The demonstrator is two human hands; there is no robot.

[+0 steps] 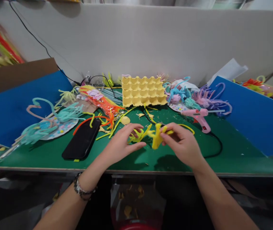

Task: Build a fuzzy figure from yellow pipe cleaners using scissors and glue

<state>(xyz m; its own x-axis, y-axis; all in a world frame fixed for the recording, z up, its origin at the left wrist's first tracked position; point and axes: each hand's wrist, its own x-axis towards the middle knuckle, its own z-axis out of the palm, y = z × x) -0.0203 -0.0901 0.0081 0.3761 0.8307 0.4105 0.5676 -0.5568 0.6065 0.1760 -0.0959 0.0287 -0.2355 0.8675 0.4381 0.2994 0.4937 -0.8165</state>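
My right hand (pixel 181 143) pinches a bunch of folded yellow pipe cleaners (pixel 157 139) between thumb and fingertips, just above the green table. Facing it, my left hand (pixel 122 142) has its thumb and fingers apart. Within their curve is a spiky cluster of yellow-green pipe cleaners (pixel 140 135); whether the fingers touch it, or whether it joins the right hand's bunch, I cannot tell. Beyond the left hand lies a small pale yellow disc (pixel 125 120), among loose yellow pipe cleaners (pixel 117 126) and torn yellow scraps (pixel 105 130).
A yellow egg tray (pixel 143 92) stands at the back. Right of it are a pink glue gun (pixel 200 118) with a black cord and purple pipe-cleaner pieces (pixel 205 97). A black phone (pixel 82 140) and turquoise pipe-cleaner pieces (pixel 69 113) lie left. Blue panels (pixel 251 115) flank both sides.
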